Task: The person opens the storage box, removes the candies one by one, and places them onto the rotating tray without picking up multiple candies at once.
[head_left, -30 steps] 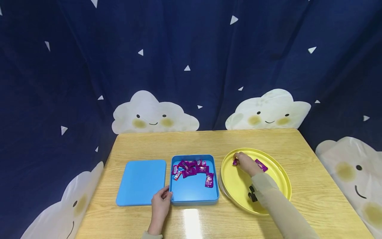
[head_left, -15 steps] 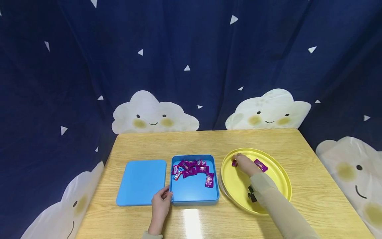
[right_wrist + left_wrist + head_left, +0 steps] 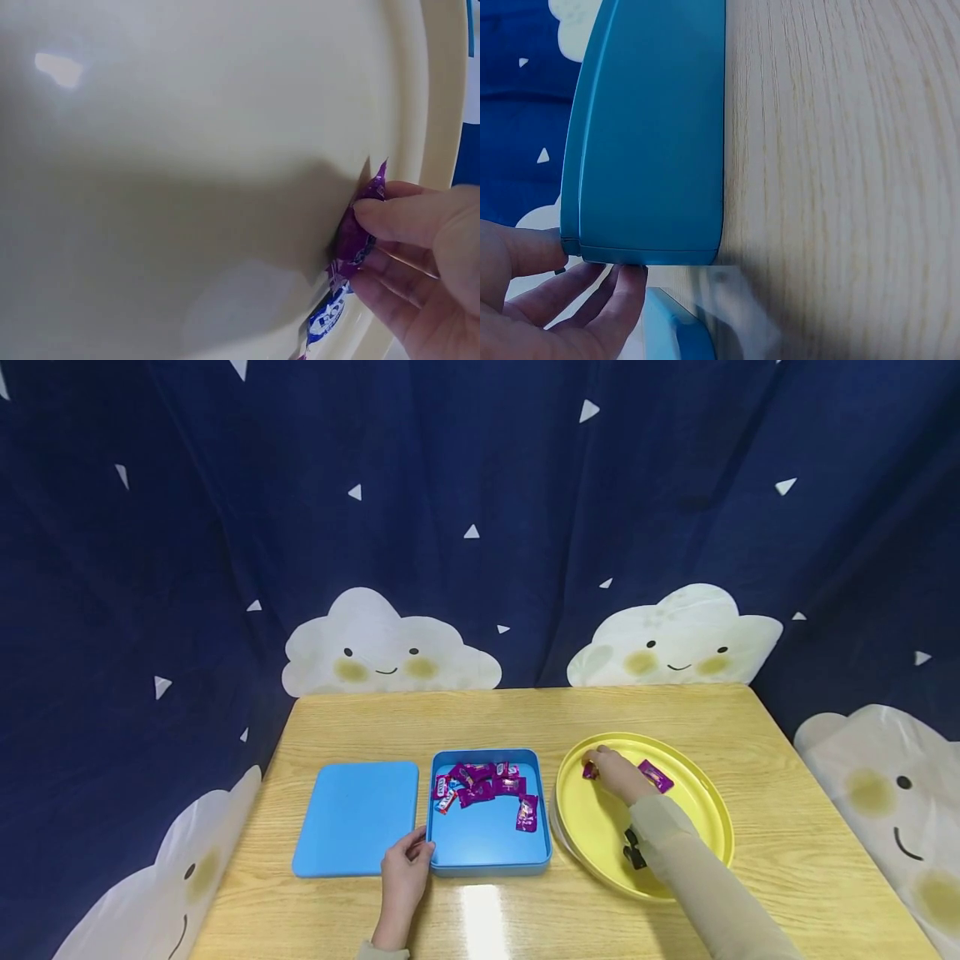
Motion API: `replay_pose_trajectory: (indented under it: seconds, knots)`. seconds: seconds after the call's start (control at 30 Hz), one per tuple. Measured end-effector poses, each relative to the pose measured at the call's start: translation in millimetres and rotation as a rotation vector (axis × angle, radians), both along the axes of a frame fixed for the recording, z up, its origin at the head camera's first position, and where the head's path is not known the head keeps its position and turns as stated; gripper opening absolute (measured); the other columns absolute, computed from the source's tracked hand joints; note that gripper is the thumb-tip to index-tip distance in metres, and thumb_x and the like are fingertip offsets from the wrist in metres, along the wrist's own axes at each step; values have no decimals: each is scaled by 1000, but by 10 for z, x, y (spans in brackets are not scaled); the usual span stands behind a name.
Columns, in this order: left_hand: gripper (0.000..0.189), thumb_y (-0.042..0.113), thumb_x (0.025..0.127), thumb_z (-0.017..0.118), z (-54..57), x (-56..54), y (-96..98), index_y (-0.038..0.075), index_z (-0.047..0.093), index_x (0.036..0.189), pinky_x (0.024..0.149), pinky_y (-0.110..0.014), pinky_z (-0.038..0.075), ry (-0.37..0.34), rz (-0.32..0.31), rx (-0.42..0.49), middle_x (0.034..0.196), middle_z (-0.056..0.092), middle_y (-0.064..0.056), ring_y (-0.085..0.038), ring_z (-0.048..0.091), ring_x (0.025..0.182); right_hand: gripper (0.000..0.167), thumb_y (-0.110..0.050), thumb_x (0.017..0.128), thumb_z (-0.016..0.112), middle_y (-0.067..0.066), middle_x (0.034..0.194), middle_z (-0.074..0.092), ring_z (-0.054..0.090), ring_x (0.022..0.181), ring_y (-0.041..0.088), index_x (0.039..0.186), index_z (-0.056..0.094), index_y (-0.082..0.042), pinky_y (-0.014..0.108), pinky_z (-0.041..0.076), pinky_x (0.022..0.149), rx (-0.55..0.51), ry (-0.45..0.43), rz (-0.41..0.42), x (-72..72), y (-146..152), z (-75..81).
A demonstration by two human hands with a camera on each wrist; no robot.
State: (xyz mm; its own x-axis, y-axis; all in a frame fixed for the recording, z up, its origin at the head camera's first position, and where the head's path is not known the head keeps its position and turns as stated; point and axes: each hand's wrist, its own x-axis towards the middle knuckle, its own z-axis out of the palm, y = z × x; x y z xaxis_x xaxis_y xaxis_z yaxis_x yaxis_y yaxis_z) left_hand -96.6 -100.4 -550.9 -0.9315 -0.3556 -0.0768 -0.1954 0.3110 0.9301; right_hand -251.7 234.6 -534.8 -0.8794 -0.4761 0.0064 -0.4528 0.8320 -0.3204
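Note:
My right hand (image 3: 617,774) is inside the yellow round tray (image 3: 600,852). It pinches a purple-wrapped candy (image 3: 356,231) between thumb and fingers, close to the rim. Just below that, a blue-and-white printed wrapper (image 3: 327,315) shows in the right wrist view; whether it is a separate candy I cannot tell. Another purple candy (image 3: 656,775) lies in the tray, right of the hand. My left hand (image 3: 403,870) holds the near left corner of the blue box (image 3: 487,847), thumb at the rim and fingers against the outer wall. Several purple candies (image 3: 476,793) and a red-and-blue one (image 3: 446,802) lie inside.
A flat blue lid (image 3: 358,820) lies left of the box on the wooden table (image 3: 450,718). The box and the tray stand close together. A dark blue curtain (image 3: 480,468) with white clouds hangs behind the table. A black object (image 3: 633,850) shows at the right wrist.
My right hand has shifted slightly left within the tray and stays at the candy. The left hand and the box have not moved.

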Motion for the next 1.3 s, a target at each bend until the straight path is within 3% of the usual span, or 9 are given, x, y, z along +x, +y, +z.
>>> replay_pose_trajectory:
  seconds: [0.2, 0.37, 0.5, 0.57, 0.67, 0.83, 1.3]
  knots:
    - [28, -3, 84, 60, 8, 7, -6, -11, 60, 111, 67, -27, 55, 2, -7, 7, 96, 64, -24, -29, 63, 87, 27, 4, 74, 66, 14, 88, 57, 56, 76, 29, 101, 61, 0, 38, 52, 64, 29, 15, -60, 6, -32, 43]
    - [28, -3, 84, 60, 6, 6, -4, -11, 60, 110, 67, -27, 55, -1, -3, 5, 96, 64, -24, -30, 63, 87, 37, -6, 74, 63, 20, 99, 58, 58, 82, 33, 111, 58, 0, 42, 51, 62, -5, 134, -135, -12, -98, 79]
    - [28, -3, 84, 60, 6, 8, -4, -11, 60, 110, 67, -27, 55, 0, -3, 8, 96, 64, -24, -30, 63, 87, 48, -15, 77, 66, 25, 111, 56, 57, 93, 40, 121, 54, 0, 50, 50, 76, -64, 239, -119, -22, -166, 89]
    - [28, -3, 84, 60, 7, 9, -4, -11, 60, 110, 67, -28, 55, 1, -4, 6, 96, 64, -24, -30, 63, 87, 56, -23, 79, 68, 27, 120, 51, 52, 105, 43, 128, 50, -2, 55, 44, 88, -62, 251, -105, -19, -209, 100]
    - [28, -3, 83, 61, 9, 10, -4, -11, 60, 110, 67, -28, 55, 2, -3, 5, 96, 64, -24, -30, 63, 87, 66, -35, 81, 66, 25, 135, 40, 37, 123, 45, 137, 42, -9, 61, 27, 101, -43, 208, -95, -1, -294, 136]
    - [28, -3, 83, 61, 8, 10, -2, -11, 60, 110, 67, -27, 55, 0, -1, 7, 96, 64, -24, -30, 63, 87, 70, -46, 84, 60, 19, 147, 26, 17, 133, 43, 143, 33, -18, 62, 11, 106, -18, 131, -69, 41, -468, 203]
    - [29, -2, 84, 60, 6, 9, 0, -11, 60, 111, 67, -28, 55, -1, -7, 9, 96, 65, -24, -29, 63, 87, 68, -44, 85, 60, 16, 147, 25, 21, 134, 39, 143, 34, -21, 58, 17, 107, 85, 57, 109, 146, -977, 232]
